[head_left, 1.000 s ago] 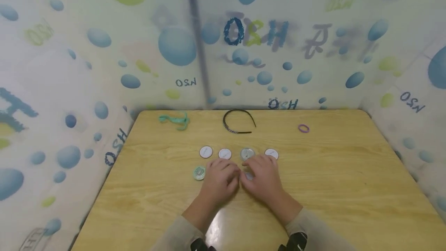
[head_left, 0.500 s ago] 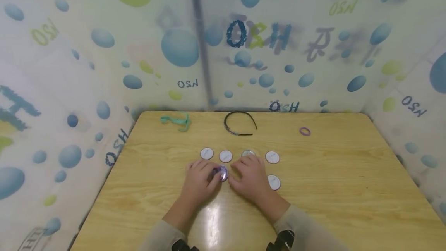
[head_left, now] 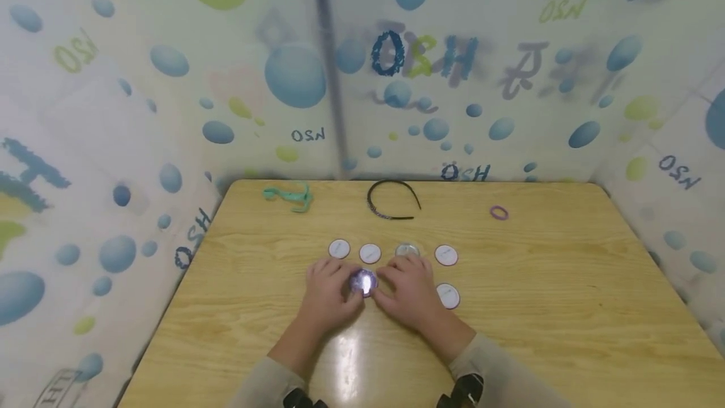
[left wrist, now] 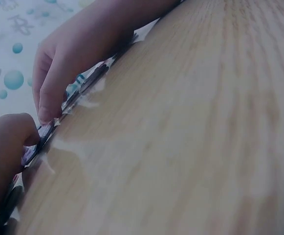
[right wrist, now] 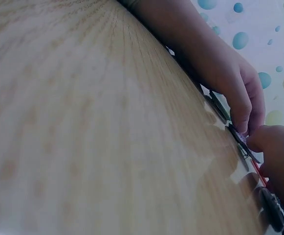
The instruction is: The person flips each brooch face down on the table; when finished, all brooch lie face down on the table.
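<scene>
A shiny purple round badge (head_left: 364,283) lies between my two hands, just over the wooden table. My left hand (head_left: 328,294) holds its left edge between thumb and fingers. From the other side, my right hand (head_left: 409,288) pinches the right edge. The left wrist view shows the right hand (left wrist: 78,54) with its fingertips on the tilted badge (left wrist: 44,134), opposite the left thumb. In the right wrist view the left hand (right wrist: 220,68) reaches down to the same badge (right wrist: 242,139). A silvery disc (head_left: 406,249) is partly hidden behind the right fingers.
White discs with dark rims lie around the hands: two at the back left (head_left: 339,249), one at the back right (head_left: 446,255) and one beside the right hand (head_left: 449,296). Farther back are a green strap-like item (head_left: 291,196), a black headband (head_left: 391,216) and a purple ring (head_left: 499,212).
Both hands have shifted left, uncovering the white disc beside the right hand. The purple badge has come into view between them. The green badge at the left is now hidden.
</scene>
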`<state>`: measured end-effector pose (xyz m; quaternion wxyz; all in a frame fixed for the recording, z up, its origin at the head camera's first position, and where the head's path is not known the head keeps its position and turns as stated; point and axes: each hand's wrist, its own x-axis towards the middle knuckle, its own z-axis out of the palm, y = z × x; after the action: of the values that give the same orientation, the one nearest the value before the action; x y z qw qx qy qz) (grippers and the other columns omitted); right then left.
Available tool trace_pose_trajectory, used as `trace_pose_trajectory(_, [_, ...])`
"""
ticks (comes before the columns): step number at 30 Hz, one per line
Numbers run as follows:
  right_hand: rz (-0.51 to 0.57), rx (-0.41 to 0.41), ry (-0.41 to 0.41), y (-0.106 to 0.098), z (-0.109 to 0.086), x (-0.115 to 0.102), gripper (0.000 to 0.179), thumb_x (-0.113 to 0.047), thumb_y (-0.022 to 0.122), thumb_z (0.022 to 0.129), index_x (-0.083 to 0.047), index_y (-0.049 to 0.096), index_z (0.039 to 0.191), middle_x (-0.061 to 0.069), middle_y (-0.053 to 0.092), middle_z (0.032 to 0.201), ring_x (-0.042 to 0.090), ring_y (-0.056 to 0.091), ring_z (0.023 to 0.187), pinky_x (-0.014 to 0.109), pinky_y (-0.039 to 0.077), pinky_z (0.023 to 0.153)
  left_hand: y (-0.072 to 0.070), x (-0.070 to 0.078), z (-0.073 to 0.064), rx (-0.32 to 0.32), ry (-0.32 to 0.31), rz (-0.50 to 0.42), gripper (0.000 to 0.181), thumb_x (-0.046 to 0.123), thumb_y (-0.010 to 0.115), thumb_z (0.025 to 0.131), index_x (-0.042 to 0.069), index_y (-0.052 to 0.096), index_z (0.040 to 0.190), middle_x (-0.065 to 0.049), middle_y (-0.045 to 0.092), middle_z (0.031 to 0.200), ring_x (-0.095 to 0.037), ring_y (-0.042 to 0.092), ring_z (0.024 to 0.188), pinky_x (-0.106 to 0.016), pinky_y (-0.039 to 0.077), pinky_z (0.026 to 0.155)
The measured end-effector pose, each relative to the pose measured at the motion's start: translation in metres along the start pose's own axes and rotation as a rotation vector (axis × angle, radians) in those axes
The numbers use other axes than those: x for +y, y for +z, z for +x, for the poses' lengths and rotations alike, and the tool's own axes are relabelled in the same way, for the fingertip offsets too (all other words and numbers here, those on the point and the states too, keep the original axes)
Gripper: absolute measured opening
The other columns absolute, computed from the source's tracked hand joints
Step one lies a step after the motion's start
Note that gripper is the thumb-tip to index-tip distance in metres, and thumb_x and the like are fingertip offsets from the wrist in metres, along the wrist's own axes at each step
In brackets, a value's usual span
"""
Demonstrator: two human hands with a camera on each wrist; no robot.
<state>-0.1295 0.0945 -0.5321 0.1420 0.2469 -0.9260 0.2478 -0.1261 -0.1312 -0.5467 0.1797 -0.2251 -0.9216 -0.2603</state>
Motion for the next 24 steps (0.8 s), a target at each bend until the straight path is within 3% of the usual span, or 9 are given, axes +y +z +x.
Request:
trace_pose_trajectory(3, [-0.008, -0.023, 0.017, 0.0013, -0.0007, 0.0015, 0.035, -0.050, 0.076, 0.091, -0.021, 0.081, 0.112, 0.000, 0.068, 0.110, 0.026, 0.054, 0.112, 0.054, 0.038, 0.100, 0.0004, 0.0006, 0.0004, -0.010, 0.034, -0.022, 0.041, 0.035, 0.079, 0.082, 0.019, 0.076, 0.120, 0.006, 0.070, 0.114, -0.024, 0.055, 0.116, -0.052, 0.035, 0.105])
trace_pose_trajectory(12, [0.020, -0.024, 0.022, 0.0036, -0.0015, 0.0034, 0.038, -0.049, 0.079, 0.088, -0.020, 0.079, 0.112, 0.000, 0.066, 0.111, 0.026, 0.054, 0.113, 0.053, 0.038, 0.100, 0.0001, 0.0010, 0.0007, -0.030, 0.003, -0.102, 0.040, 0.034, 0.084, 0.085, 0.023, 0.075, 0.122, 0.012, 0.072, 0.120, -0.020, 0.056, 0.120, -0.050, 0.034, 0.105])
trace_pose_trajectory(24, [0.124, -0.030, 0.118, 0.0017, -0.0012, 0.0018, 0.041, -0.049, 0.085, 0.084, -0.022, 0.079, 0.115, -0.004, 0.069, 0.111, 0.022, 0.056, 0.112, 0.047, 0.041, 0.094, -0.0041, 0.0031, 0.0034, -0.076, -0.100, -0.144, 0.041, 0.032, 0.087, 0.087, 0.021, 0.076, 0.124, 0.008, 0.075, 0.123, -0.019, 0.057, 0.120, -0.050, 0.036, 0.108])
